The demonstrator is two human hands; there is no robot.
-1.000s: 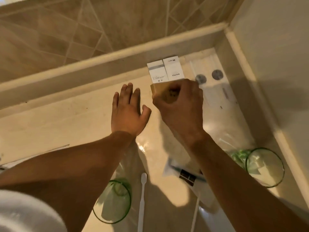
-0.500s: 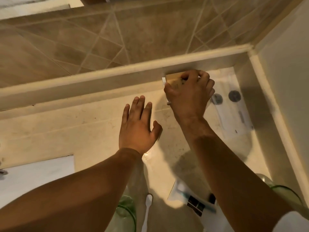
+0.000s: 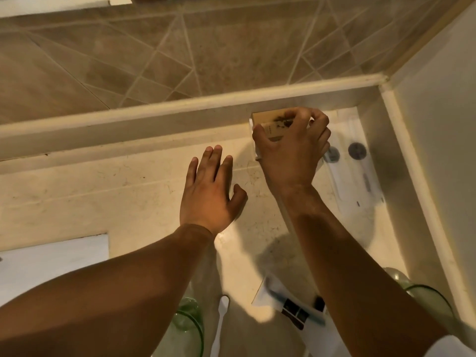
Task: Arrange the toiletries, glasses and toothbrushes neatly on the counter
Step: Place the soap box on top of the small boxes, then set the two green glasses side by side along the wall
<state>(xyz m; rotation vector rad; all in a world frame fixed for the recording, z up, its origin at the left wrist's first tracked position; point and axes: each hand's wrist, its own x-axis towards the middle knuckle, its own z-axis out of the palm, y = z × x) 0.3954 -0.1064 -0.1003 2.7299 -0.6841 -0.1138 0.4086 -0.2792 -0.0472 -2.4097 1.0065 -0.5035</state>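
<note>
My right hand is closed on a small tan box at the back of the counter, against the low ledge. It covers the white toiletry boxes; only a white edge shows to the left of my fingers. My left hand rests flat on the cream counter, fingers spread, holding nothing. Two clear sachets with grey round caps lie to the right of the boxes. One green-rimmed glass stands near me on the left and another glass on the right. A white toothbrush lies between them.
A wrapped toothbrush packet with dark squares lies under my right forearm. The raised ledge and tiled wall close the back; a white wall closes the right side. A white surface sits at the left.
My right hand carried the tan box away from me to the back ledge, over the white boxes. My left hand stayed flat on the counter. The camera tilted up.
</note>
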